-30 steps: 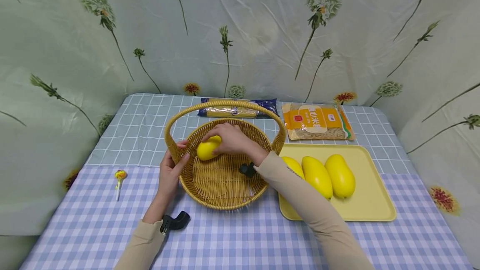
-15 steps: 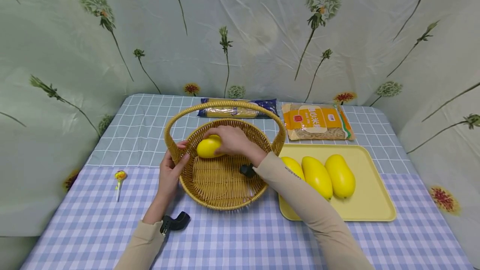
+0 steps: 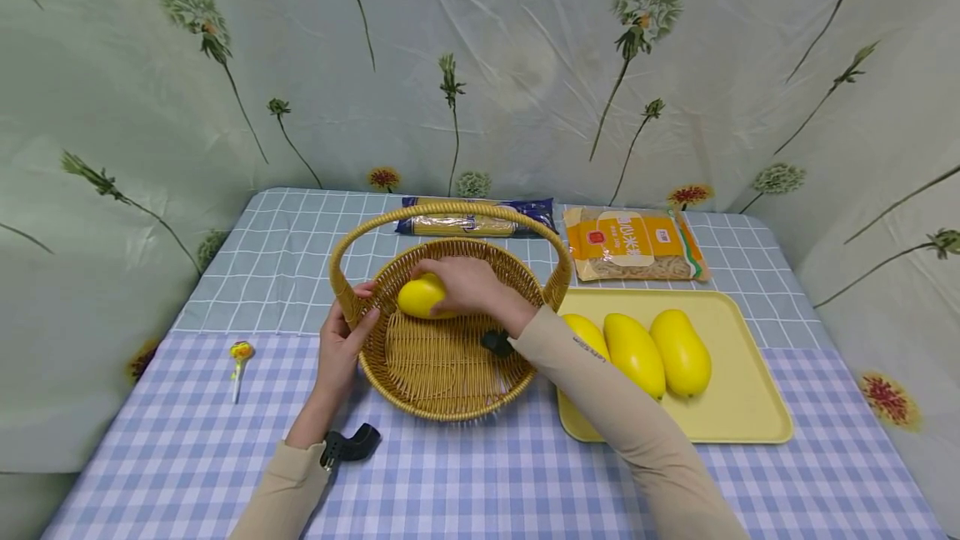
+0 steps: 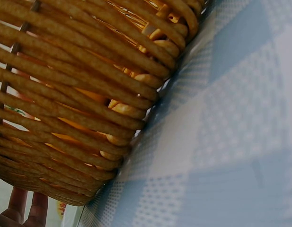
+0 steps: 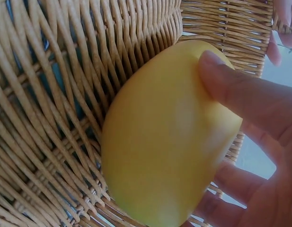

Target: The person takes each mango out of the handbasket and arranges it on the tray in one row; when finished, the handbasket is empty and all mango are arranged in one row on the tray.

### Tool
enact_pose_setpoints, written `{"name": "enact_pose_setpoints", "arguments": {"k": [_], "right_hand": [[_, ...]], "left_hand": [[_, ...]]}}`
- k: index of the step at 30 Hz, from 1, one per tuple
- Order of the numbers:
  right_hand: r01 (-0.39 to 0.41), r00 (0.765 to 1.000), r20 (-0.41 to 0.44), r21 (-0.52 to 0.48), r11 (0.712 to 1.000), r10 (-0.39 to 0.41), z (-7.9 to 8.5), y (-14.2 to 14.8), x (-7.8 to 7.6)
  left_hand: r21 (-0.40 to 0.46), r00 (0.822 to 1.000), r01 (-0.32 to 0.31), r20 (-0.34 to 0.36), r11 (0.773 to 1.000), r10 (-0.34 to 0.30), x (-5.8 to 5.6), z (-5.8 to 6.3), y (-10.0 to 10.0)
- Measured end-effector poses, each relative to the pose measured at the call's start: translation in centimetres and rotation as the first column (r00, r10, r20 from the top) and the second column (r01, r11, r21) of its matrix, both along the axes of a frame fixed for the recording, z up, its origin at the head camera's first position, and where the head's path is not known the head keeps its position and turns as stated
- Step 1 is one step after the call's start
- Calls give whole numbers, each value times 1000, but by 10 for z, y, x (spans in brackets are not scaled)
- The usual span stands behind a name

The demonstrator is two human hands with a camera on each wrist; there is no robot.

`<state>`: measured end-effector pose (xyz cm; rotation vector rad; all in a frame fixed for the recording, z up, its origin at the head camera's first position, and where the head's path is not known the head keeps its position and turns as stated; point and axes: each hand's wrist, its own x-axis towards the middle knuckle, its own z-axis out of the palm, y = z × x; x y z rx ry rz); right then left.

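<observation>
A round wicker basket [image 3: 442, 373] with a tall arched handle stands mid-table. Inside it, toward the back left, lies a yellow mango [image 3: 418, 297]. My right hand [image 3: 468, 283] grips that mango from above; in the right wrist view the thumb presses one side of the mango [image 5: 164, 137] and the fingers curl behind it. My left hand [image 3: 342, 344] holds the basket's left rim at the foot of the handle, thumb inside. In the left wrist view, fingers [image 4: 37, 210] show beyond the woven basket wall [image 4: 65, 94].
Right of the basket, a yellow tray [image 3: 738, 373] bears three mangoes [image 3: 678, 352], one partly behind the right sleeve. An orange food bag [image 3: 633, 244] and a blue-ended pasta packet [image 3: 472, 219] lie behind. A lollipop [image 3: 240, 352] lies at left.
The right hand and the mango have shifted slightly right and toward the front inside the basket. The left hand keeps its place on the rim.
</observation>
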<state>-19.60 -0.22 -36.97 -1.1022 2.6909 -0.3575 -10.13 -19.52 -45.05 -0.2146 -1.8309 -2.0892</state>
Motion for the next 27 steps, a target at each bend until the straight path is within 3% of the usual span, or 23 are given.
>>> {"name": "enact_pose_setpoints", "arguments": {"k": [13, 27], "right_hand": [[39, 999, 17, 76, 996, -40, 4, 3, 4], [2, 996, 91, 90, 996, -10, 6, 10, 12]], "left_hand": [[3, 1000, -1, -1, 1000, 1, 1, 1, 0], [-2, 1000, -5, -5, 1000, 5, -1, 1, 0]]}}
